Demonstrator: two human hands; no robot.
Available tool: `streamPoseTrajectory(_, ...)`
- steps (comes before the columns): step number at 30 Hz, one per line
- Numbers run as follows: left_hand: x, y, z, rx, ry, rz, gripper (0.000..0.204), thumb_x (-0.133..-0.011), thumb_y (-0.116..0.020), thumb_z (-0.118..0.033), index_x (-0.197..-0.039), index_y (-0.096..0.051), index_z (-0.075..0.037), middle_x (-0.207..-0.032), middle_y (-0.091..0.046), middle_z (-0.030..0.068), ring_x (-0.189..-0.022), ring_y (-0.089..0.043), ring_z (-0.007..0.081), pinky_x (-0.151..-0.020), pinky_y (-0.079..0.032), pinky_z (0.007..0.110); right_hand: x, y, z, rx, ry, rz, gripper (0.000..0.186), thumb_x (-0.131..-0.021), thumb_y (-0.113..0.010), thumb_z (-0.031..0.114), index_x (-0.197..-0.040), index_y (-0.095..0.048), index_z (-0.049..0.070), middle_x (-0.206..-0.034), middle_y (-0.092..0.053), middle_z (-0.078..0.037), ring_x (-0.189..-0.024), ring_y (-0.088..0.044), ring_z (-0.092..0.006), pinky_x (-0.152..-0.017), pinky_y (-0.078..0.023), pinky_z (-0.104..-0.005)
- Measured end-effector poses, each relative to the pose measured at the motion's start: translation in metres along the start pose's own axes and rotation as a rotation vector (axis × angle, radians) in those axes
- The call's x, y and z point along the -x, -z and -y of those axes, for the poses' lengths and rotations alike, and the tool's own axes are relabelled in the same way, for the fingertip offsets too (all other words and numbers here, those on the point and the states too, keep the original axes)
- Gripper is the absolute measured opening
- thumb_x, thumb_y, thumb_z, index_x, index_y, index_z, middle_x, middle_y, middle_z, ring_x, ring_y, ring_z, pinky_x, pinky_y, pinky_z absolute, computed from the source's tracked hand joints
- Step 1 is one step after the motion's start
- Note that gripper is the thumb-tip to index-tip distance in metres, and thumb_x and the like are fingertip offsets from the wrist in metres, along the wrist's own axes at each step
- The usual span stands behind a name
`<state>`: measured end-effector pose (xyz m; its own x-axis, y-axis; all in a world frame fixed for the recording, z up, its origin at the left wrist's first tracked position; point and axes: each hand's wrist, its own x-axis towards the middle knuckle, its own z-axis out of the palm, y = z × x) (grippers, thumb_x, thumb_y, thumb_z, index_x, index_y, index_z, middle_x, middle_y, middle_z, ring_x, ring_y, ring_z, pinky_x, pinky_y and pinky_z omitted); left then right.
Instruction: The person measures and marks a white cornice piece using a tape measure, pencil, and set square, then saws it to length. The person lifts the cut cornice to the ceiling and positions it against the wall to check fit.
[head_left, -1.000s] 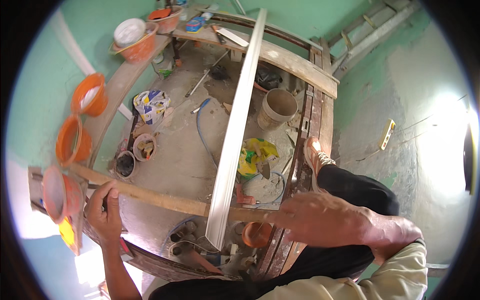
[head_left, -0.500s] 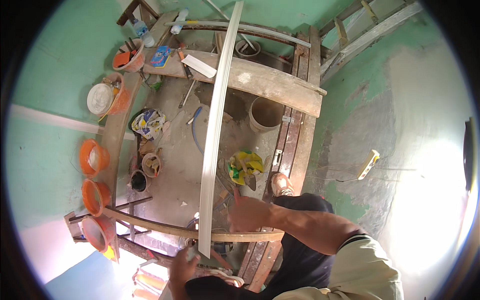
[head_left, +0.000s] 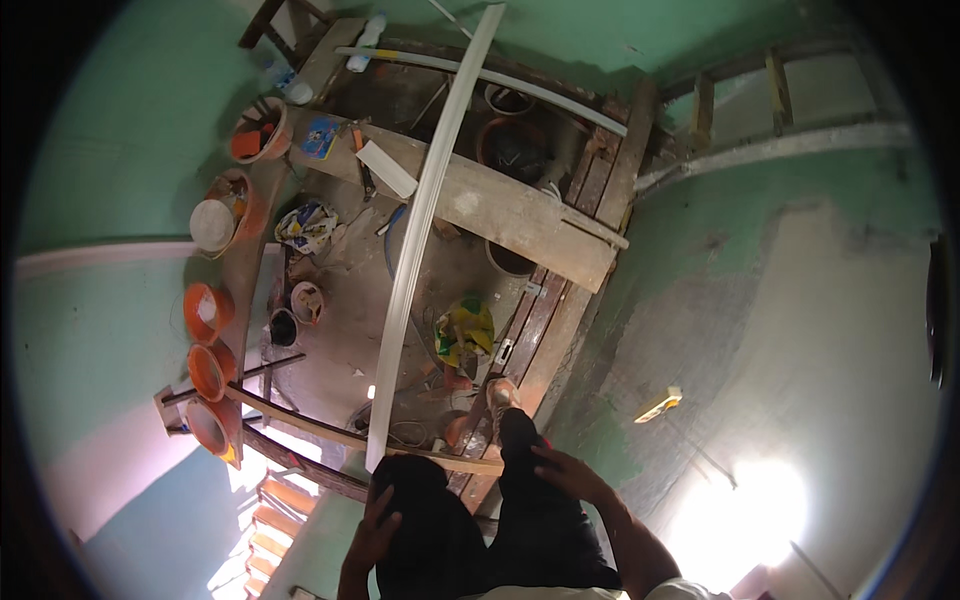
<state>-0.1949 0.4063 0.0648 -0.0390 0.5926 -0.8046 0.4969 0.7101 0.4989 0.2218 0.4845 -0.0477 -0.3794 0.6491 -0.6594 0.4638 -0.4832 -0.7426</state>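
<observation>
A long white ribbed moulding strip (head_left: 425, 215) lies across the wide plank (head_left: 500, 210) and the narrow near beam (head_left: 410, 447). My left hand (head_left: 373, 528) rests on my left knee, its fingers spread, just beyond the strip's near end. At my right knee is my right hand (head_left: 566, 472), with its fingers bent over the dark trouser leg. A small red piece (head_left: 546, 440) shows at its fingertips; most of it is hidden. On the plank lie a short white offcut (head_left: 387, 167), an orange-handled tool (head_left: 360, 140) and a blue box (head_left: 320, 137).
Several orange buckets (head_left: 208, 372) line the left plank (head_left: 245, 235). Below, a yellow-green bag (head_left: 465, 328) and small pails (head_left: 307, 300) stand on the floor. A ladder (head_left: 770, 150) leans at the far right. A power strip (head_left: 659, 404) hangs by the right wall.
Both hands have drawn back onto my knees; the right one was stretched out near the strip's near end. My view has turned and shifted. The strip still lies across the plank and beam.
</observation>
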Motion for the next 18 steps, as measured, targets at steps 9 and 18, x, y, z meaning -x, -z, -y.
streamPoseTrajectory(9,-0.100,0.024,-0.128,1.034,0.234,-0.057,0.055,-0.108,-0.053,-0.029,-0.155,-0.042,-0.004,-0.142,-0.061,0.0109,-0.129,-0.060,0.0253,-0.103,-0.047,0.041,-0.101,0.144,0.058,0.205,-0.217,-0.195,0.045,-0.093,-0.078,0.030,-0.129,-0.066,0.006,-0.108,-0.077,-0.012,-0.097,-0.074,-0.0225,-0.087,-0.056,-0.0337)
streamPoseTrajectory(18,-0.318,0.003,-0.084,1.237,0.236,-0.127,0.045,-0.108,-0.054,-0.038,-0.145,-0.048,-0.013,-0.128,-0.063,0.0094,-0.110,-0.065,0.0231,-0.091,-0.053,0.042,-0.465,0.289,0.199,0.081,-0.091,-0.340,0.051,-0.100,-0.069,0.021,-0.144,-0.051,0.003,-0.091,-0.071,-0.006,-0.077,-0.066,-0.0122,-0.064,-0.050,-0.0275)
